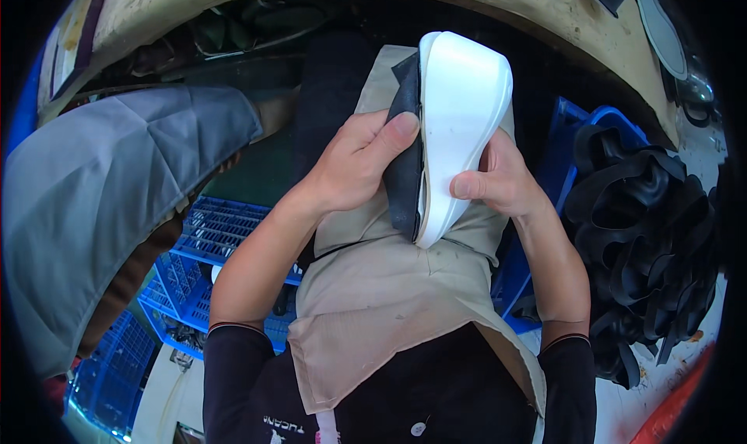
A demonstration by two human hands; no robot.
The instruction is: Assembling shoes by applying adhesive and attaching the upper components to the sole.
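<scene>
A thick white platform sole (464, 94) stands on its side above my lap, its wide end pointing away from me. Against its left face lies a black shoe upper (403, 181), with a dark flap sticking out near the far end. My left hand (354, 160) is closed around the upper, the thumb pressed along the edge where the two parts meet. Wrapped about the sole's right side is my right hand (502, 178), its thumb lying on the white surface. The fingers of both hands are partly hidden behind the shoe. Beneath it spreads my beige apron (373, 288).
A worn bench edge (537, 0) curves across the far side, with a grey insole-shaped piece (660, 28) at its right. Black shoe uppers (638, 218) overflow a blue crate (537, 234). At left are blue crates (222, 230) and another person's grey-covered legs (124, 187).
</scene>
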